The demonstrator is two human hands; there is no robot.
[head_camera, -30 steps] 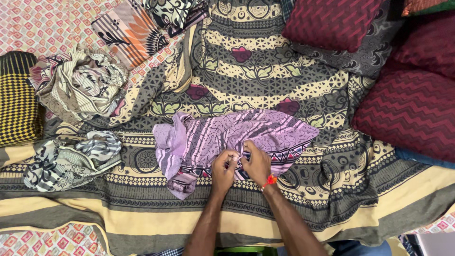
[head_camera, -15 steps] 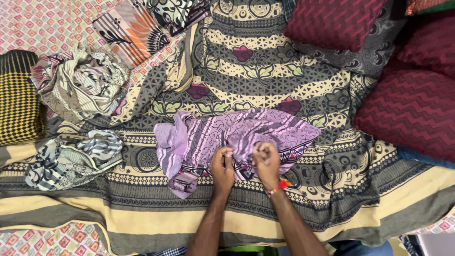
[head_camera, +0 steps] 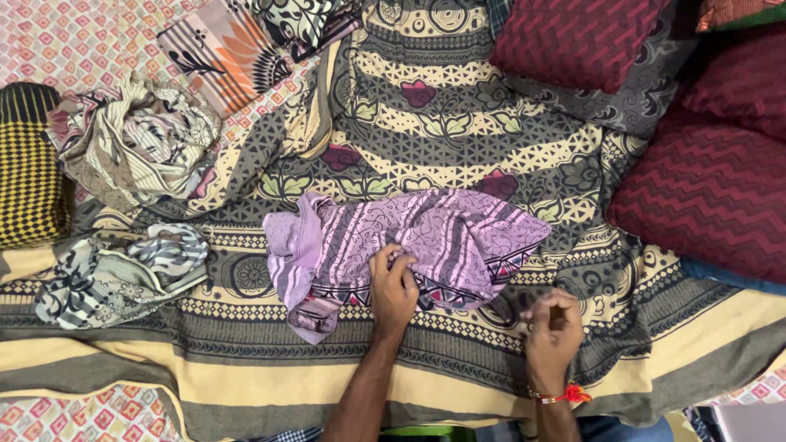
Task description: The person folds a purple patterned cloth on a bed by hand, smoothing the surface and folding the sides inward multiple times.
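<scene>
A crumpled purple patterned cloth (head_camera: 458,233) lies on a grey and cream printed bedsheet (head_camera: 442,131). My left hand (head_camera: 393,286) presses on the cloth's near edge, its fingers curled into the fabric. My right hand (head_camera: 553,331) is off the cloth, down and to the right over the bedsheet, with fingertips pinched together. Nothing is visible between them. A red thread band (head_camera: 561,397) circles my right wrist.
Maroon zigzag pillows (head_camera: 712,188) fill the right side, with another (head_camera: 573,37) at the top. At the left are a crumpled cream striped cloth (head_camera: 135,143), a black and white cloth (head_camera: 123,274), a yellow checked cushion (head_camera: 29,180) and an orange patterned folded cloth (head_camera: 221,49).
Both hands were together pinching the purple cloth. My right hand has since pulled away down and to the right, off the cloth. My left hand stays on it.
</scene>
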